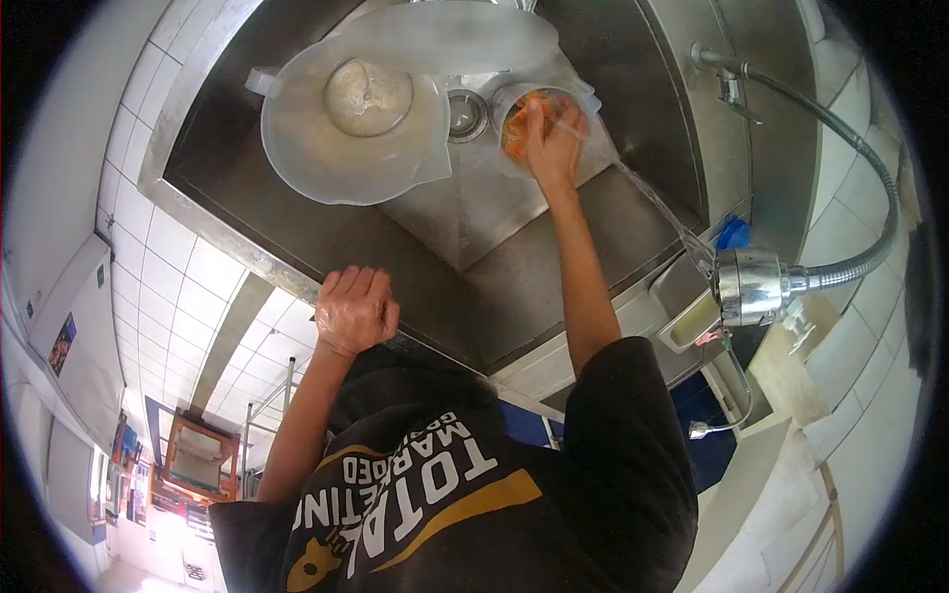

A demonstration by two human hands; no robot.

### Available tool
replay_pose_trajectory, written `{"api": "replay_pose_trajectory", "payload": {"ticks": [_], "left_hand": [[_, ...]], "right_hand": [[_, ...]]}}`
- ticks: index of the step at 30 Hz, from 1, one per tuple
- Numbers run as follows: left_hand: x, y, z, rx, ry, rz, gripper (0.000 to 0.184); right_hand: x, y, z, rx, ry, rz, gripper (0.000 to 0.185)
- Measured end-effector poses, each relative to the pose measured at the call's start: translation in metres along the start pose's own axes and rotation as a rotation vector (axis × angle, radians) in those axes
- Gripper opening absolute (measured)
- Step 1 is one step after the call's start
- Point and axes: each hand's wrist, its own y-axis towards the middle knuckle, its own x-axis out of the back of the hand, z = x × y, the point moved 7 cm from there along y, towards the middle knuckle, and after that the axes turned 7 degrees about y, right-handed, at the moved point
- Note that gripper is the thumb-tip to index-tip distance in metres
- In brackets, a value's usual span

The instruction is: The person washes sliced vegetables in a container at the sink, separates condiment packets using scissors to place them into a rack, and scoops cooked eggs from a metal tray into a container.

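My right hand (pixel 556 143) reaches into a clear container (pixel 510 97) in the sink, its thumb and fingers gripping wet orange food pieces (pixel 517 130); its fingertips are partly hidden. On the near sink rim rests my left hand (pixel 357 308), wet, with curled fingers and nothing visible in it. A large translucent jug (pixel 306 148) stands left of the container, with a round clear dish (pixel 368 97) inside. Behind them lies an oval translucent piece (pixel 450 38). Between jug and container is the drain (pixel 467 116).
At the right, a spray head (pixel 746 286) on a flexible metal hose (pixel 883 198) sends water into the sink (pixel 435 222). A blue object (pixel 733 234) and a small tray (pixel 689 324) sit near it. An orange-framed rack (pixel 201 457) stands at lower left.
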Motion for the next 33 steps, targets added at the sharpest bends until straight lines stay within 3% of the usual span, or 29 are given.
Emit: {"api": "replay_pose_trajectory", "payload": {"ticks": [2,4,7,14,17,19,22,26,28,33], "left_hand": [[-0.001,-0.001,-0.001,0.007,0.001,0.011,0.016],[-0.002,0.000,-0.001,0.009,0.003,0.019,0.016],[-0.001,-0.001,-0.002,-0.003,0.010,-0.013,0.016],[-0.004,0.002,-0.002,0.002,0.081,0.022,0.014],[0.000,0.003,-0.002,0.000,0.073,0.001,0.013],[-0.001,0.002,-0.001,0.002,0.063,0.000,0.012],[0.000,0.002,-0.003,-0.003,0.052,-0.013,0.012],[-0.001,0.003,-0.004,-0.008,0.080,0.016,0.012],[-0.002,0.003,-0.004,-0.011,0.088,0.016,0.012],[0.003,0.003,-0.005,-0.016,0.072,-0.052,0.013]], "right_hand": [[-0.014,0.001,-0.014,-0.088,0.171,-0.101,0.056],[-0.034,0.002,-0.011,-0.053,-0.193,0.027,0.048],[-0.042,0.002,-0.015,-0.160,-0.305,0.073,0.041],[-0.046,0.010,-0.022,-0.135,-0.403,0.068,0.041],[-0.032,0.011,-0.028,-0.123,-0.424,0.172,0.050],[-0.016,0.007,-0.016,0.110,-0.082,0.352,0.066],[-0.005,-0.001,-0.011,-0.017,-0.170,0.411,0.080],[-0.029,0.007,-0.017,-0.088,-0.350,0.422,0.078],[-0.036,0.011,-0.020,-0.084,-0.477,0.295,0.075],[-0.008,0.006,-0.004,-0.024,-0.442,0.279,0.069]]}}
